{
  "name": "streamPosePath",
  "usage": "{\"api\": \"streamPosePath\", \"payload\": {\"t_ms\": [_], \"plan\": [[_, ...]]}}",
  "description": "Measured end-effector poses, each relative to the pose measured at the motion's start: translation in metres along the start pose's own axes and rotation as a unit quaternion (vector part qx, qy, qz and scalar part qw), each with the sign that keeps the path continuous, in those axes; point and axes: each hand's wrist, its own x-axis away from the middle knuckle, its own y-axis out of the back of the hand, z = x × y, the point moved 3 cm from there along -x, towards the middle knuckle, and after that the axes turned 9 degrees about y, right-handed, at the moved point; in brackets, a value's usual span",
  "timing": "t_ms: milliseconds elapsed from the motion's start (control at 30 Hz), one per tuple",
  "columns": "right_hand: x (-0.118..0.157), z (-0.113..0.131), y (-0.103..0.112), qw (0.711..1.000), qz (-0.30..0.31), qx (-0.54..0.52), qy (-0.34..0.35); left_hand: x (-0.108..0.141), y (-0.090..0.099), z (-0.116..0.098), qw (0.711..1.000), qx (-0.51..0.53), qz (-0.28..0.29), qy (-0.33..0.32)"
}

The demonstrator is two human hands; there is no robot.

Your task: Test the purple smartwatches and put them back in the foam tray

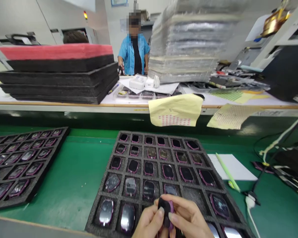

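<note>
Low in the view, both my hands pinch a small watch body [171, 210] with a purple edge and a dark side. My left hand [149, 219] has its thumb pressed on the dark side. My right hand [188, 215] closes on the purple edge, its thumb close to the left one. Beneath them lies a dark grey foam tray [144, 135] with rows of purple-rimmed watch bodies, such as one dark-screened watch [168, 172]. One vacant slot [192, 198] shows just beyond my right hand. My hands hide part of the tray's front rows.
Another foam tray [46, 162] of watches lies at the left on the green bench [76, 168]. At the right are white paper [240, 168], a green pen [225, 168] and cables [253, 198]. A shelf above bears foam stacks [57, 79] and clear trays [183, 43]. A person [134, 53] stands behind.
</note>
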Motion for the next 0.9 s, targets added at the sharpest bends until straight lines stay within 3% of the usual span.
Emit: {"api": "streamPosePath", "payload": {"t_ms": [200, 500, 600, 667, 733, 800, 900], "plan": [[-0.003, 0.002, -0.012, 0.993, 0.089, -0.083, 0.003, 0.015, -0.001, -0.01, 0.999, -0.035, -0.001, -0.001], [-0.003, -0.001, -0.013, 0.985, 0.131, -0.107, 0.024, 0.02, -0.001, -0.009, 0.997, -0.068, -0.012, 0.018], [-0.002, 0.004, -0.011, 0.982, 0.17, -0.078, 0.029, 0.022, 0.0, -0.01, 0.995, -0.091, -0.024, 0.017], [0.001, 0.013, -0.009, 0.979, 0.194, 0.024, 0.062, 0.023, 0.0, -0.012, 0.992, -0.117, -0.029, 0.029], [0.004, 0.027, -0.008, 0.95, 0.21, 0.19, 0.133, 0.023, -0.001, -0.014, 0.987, -0.151, -0.03, 0.053], [0.009, 0.04, -0.008, 0.888, 0.221, 0.349, 0.204, 0.024, -0.002, -0.017, 0.978, -0.192, -0.031, 0.072], [0.015, 0.05, -0.01, 0.79, 0.24, 0.502, 0.255, 0.025, -0.003, -0.019, 0.966, -0.241, -0.026, 0.088]]}}
